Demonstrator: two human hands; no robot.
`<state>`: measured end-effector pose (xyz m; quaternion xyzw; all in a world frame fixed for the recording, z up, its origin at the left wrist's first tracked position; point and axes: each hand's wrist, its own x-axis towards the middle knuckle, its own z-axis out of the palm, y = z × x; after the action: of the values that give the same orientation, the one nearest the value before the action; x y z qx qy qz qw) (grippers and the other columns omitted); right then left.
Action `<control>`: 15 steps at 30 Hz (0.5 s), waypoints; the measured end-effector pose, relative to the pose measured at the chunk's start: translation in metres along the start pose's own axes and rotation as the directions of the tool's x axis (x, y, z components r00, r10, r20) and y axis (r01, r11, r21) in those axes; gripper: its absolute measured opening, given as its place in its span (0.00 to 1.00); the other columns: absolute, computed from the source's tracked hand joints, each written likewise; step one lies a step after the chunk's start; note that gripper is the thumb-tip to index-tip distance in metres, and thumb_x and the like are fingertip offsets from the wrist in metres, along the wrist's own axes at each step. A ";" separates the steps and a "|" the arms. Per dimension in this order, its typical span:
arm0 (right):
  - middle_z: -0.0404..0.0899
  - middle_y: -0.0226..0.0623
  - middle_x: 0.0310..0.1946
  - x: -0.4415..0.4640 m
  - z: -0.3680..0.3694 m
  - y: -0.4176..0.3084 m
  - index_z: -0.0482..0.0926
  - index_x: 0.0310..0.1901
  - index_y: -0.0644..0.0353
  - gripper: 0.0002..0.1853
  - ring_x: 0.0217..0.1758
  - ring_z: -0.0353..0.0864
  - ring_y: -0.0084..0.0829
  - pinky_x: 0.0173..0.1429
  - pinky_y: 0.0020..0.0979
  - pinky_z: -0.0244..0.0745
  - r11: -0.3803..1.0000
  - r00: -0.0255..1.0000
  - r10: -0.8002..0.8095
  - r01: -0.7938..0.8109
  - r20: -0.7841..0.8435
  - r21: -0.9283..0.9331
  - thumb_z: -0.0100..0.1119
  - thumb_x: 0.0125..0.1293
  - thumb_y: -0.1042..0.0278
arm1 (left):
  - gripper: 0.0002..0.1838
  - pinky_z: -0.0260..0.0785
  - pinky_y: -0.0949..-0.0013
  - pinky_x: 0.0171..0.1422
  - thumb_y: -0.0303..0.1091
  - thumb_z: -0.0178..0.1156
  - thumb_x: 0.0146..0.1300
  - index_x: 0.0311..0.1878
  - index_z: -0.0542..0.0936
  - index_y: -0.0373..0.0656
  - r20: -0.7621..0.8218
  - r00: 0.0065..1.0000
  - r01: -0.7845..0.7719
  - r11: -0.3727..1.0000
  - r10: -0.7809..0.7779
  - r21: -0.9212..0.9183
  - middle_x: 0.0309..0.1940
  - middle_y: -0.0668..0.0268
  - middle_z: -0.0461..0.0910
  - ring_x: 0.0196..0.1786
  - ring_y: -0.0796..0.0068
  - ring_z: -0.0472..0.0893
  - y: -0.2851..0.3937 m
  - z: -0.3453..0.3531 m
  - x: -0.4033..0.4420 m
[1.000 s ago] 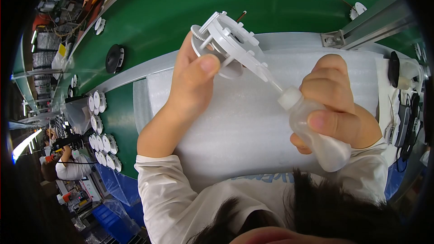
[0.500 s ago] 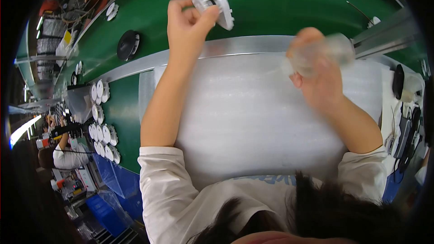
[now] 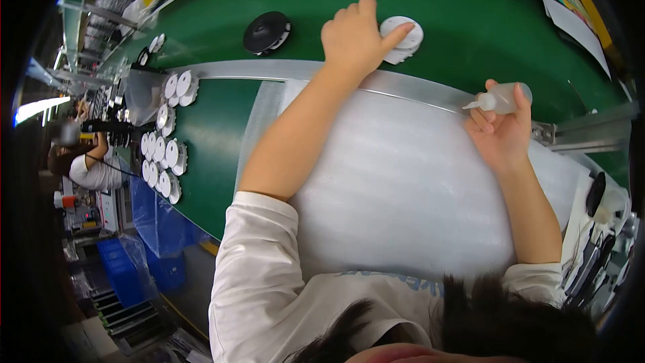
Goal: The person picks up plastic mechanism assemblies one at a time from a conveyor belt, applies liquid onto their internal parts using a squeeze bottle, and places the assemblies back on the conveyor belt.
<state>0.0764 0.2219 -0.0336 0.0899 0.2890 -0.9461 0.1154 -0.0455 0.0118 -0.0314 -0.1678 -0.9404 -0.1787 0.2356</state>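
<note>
A round white plastic part (image 3: 405,35) lies on the green surface beyond the metal edge strip. The thumb of my left hand (image 3: 354,37) reaches over its left side and seems to touch it; the other fingers are apart from the thumb and bent, their tips partly hidden. My right hand (image 3: 502,131) is closed around a small translucent squeeze bottle (image 3: 505,99), tilted so that its thin nozzle points left. Between my forearms spreads a white foam sheet (image 3: 403,181).
A black round part (image 3: 267,32) sits on the green surface (image 3: 470,13) left of my left hand. Several white round parts (image 3: 160,150) stand at the left. Tools and a cable (image 3: 591,235) lie at the right. Farther left are a co-worker (image 3: 91,168) and blue bins (image 3: 123,269).
The white part has gone from my raised left hand down onto the green surface, with that hand now loosened. My right hand has drawn the bottle away from the part. The view has shifted.
</note>
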 end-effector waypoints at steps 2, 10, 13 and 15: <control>0.64 0.31 0.16 0.001 0.001 0.000 0.72 0.39 0.56 0.20 0.17 0.59 0.23 0.25 0.24 0.53 1.000 1.000 0.002 -0.002 0.007 -0.009 0.46 0.58 0.46 | 0.33 0.66 0.63 0.33 0.61 0.55 0.46 0.40 0.72 0.36 -0.025 1.000 0.000 1.000 0.000 0.010 0.27 0.61 0.76 0.33 0.63 0.76 -0.002 0.005 -0.002; 0.66 0.31 0.16 0.001 0.002 -0.001 0.72 0.40 0.56 0.20 0.17 0.58 0.22 0.25 0.23 0.53 1.000 0.999 -0.021 0.020 -0.033 -0.021 0.44 0.59 0.46 | 0.20 0.63 0.65 0.30 0.52 0.60 0.43 0.26 0.74 0.43 -0.157 0.981 -0.112 0.993 0.115 0.027 0.22 0.66 0.70 0.29 0.67 0.72 -0.006 0.010 0.001; 0.66 0.31 0.16 0.001 0.002 0.001 0.72 0.40 0.56 0.20 0.17 0.58 0.23 0.25 0.24 0.53 1.000 1.000 -0.012 0.012 -0.026 0.004 0.44 0.60 0.47 | 0.18 0.62 0.65 0.29 0.50 0.60 0.43 0.23 0.74 0.43 -0.197 0.969 -0.150 0.989 0.150 0.018 0.21 0.66 0.69 0.28 0.67 0.71 -0.005 0.011 -0.001; 0.66 0.32 0.16 0.001 0.002 0.001 0.72 0.40 0.56 0.20 0.17 0.58 0.23 0.25 0.24 0.54 1.000 1.000 -0.010 0.010 -0.019 0.008 0.44 0.60 0.47 | 0.17 0.62 0.66 0.28 0.49 0.61 0.42 0.23 0.74 0.44 -0.138 0.981 -0.137 0.991 0.135 -0.005 0.21 0.66 0.69 0.29 0.68 0.71 -0.003 0.012 -0.003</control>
<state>0.0754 0.2197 -0.0326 0.0981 0.2865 -0.9469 0.1077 -0.0484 0.0138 -0.0434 -0.2208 -0.9069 -0.1802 0.3102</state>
